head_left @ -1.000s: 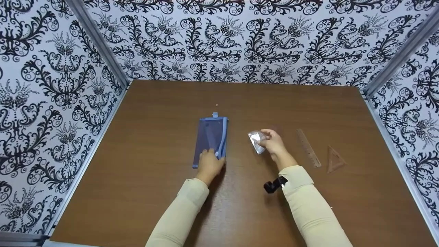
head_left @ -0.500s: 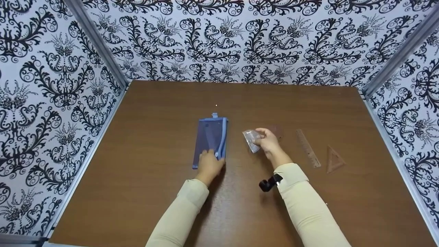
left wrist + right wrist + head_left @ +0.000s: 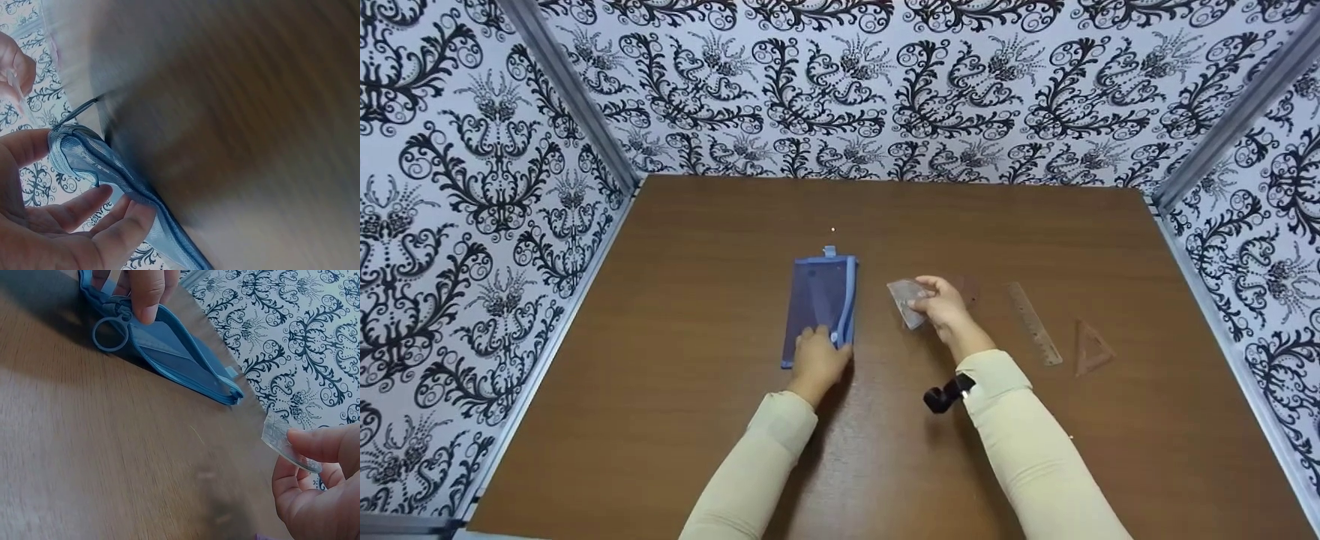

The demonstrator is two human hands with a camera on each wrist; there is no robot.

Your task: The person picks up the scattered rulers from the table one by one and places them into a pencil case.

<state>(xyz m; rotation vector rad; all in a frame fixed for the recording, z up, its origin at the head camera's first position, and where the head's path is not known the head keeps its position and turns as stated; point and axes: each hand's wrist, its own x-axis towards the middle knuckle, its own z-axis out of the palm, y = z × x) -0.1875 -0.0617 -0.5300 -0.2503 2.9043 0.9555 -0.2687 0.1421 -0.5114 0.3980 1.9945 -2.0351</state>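
A blue mesh zip pencil case (image 3: 816, 289) lies on the table in front of me, and my left hand (image 3: 819, 358) grips its near end. In the right wrist view the zip stands open beside a ring pull (image 3: 110, 334), with a pale flat strip inside. My right hand (image 3: 949, 309) pinches a clear flat plastic piece (image 3: 906, 301) between thumb and fingers, above the table to the right of the case. Fine scale marks show on that plastic piece (image 3: 281, 439); my fingers hide its full outline.
To the right lie a clear ruler (image 3: 1035, 324) and a clear set square (image 3: 1092, 348). A faint reddish flat piece (image 3: 969, 289) lies behind my right hand. Patterned panels (image 3: 855, 90) border the wooden table (image 3: 682, 247) at the back and sides.
My right hand has moved left and slightly away from me with the clear plastic piece, nearer the pencil case. The reddish piece behind it shows more. My left hand has stayed put.
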